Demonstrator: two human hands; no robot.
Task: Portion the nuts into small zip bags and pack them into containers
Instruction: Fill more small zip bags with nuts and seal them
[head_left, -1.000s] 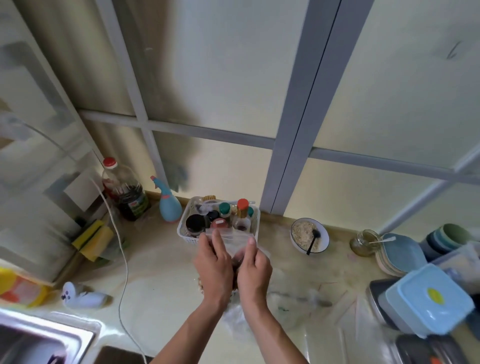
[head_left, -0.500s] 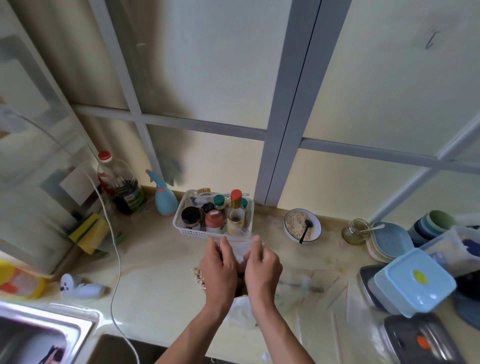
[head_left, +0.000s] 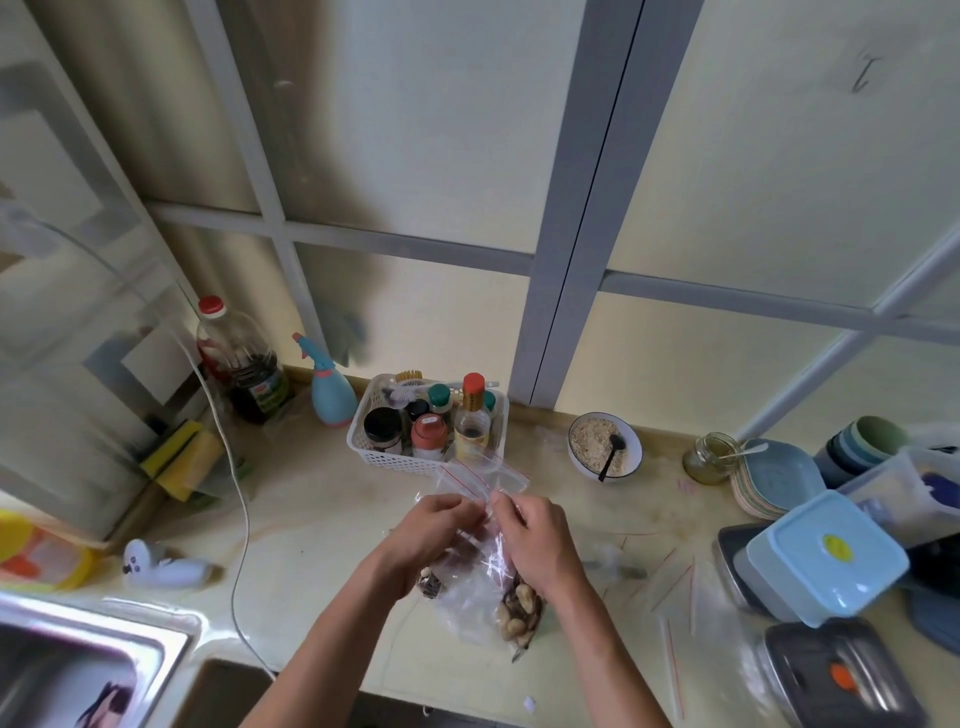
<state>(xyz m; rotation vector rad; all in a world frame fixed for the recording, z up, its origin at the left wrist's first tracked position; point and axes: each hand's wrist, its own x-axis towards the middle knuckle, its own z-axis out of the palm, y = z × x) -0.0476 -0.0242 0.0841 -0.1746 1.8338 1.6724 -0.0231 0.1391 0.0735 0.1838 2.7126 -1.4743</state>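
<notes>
Clear plastic with a red zip line now stands out above both hands, where half a second ago the small zip bag (head_left: 483, 475) was mostly hidden behind the fingers and held higher, in front of the white basket (head_left: 384, 460). The hands have dropped toward the centre of the frame and drawn slightly apart. The left hand (head_left: 431, 525) pinches the bag's left edge near the mouth; the right hand (head_left: 535, 535) pinches the right edge, fingers curled over the plastic. Nuts (head_left: 519, 605) show through plastic hanging below the right wrist, just below centre, and a second dark cluster lies under the left wrist; whether these sit in one bag or two I cannot tell. Judging by the spread mouth, the bag is being opened or settled for sealing, so the portioning step is under way. Containers, among them the light blue lidded box (head_left: 826, 556) at right, wait unpacked
</notes>
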